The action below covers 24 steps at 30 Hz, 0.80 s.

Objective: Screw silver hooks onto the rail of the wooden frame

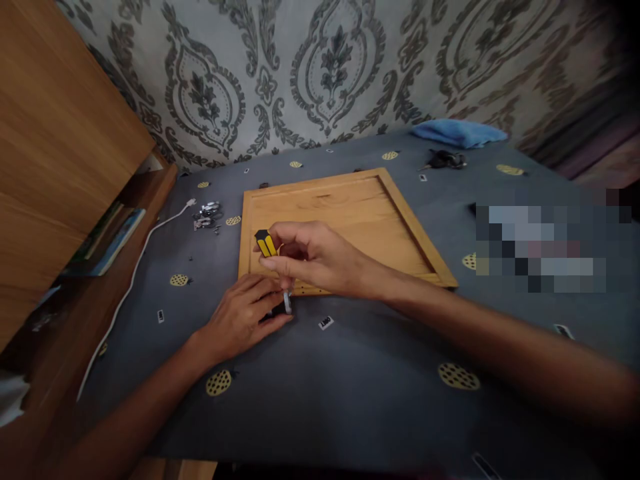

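Note:
My right hand (320, 260) is closed round a screwdriver (267, 244) with a yellow and black handle, held upright over the near left corner of a framed wooden cabinet door (345, 213). The fingers hide the screwdriver's shaft and tip. Just below, my left hand (247, 310) presses a small metal hinge (287, 302) against the near edge of the door. Only part of that hinge shows between the thumb and fingers. The door lies flat, its raised frame facing up.
Several metal hinges (207, 215) with small screws lie to the left on the dark patterned cloth (375, 380). A white cable (135, 273) runs beside a wooden cabinet (65, 133). At the back right are a blue cloth (460, 133) and a black object (445, 160).

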{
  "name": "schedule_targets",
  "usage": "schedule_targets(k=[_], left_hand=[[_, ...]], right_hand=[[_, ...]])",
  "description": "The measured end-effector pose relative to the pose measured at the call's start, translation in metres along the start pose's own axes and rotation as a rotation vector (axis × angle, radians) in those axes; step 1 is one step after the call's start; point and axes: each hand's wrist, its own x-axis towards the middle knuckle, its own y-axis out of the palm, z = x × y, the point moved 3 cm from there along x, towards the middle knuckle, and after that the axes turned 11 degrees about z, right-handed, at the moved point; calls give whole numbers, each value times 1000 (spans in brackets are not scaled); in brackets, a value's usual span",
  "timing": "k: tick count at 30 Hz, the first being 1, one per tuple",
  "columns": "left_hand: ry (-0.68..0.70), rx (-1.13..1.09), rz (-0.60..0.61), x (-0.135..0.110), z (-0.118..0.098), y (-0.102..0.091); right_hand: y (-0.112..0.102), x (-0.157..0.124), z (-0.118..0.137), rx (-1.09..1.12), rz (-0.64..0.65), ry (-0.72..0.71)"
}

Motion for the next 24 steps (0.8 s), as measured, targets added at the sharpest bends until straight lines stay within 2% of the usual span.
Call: schedule_targets(k=[4, 8, 12, 15, 24], left_hand=[[0, -13, 20, -1, 1, 0], [-6, -9, 11, -3, 1, 2], [-15, -5, 1, -2, 0, 2], [-17, -14, 3, -2, 0, 1], [-29, 0, 34, -3, 0, 3]], right_hand=[[0, 0, 1, 43, 60, 11], [6, 1, -6, 115, 9, -10], [11, 5, -9, 70, -69, -19], [10, 9, -6, 21, -77, -9], [0, 13, 9, -16, 104, 5]])
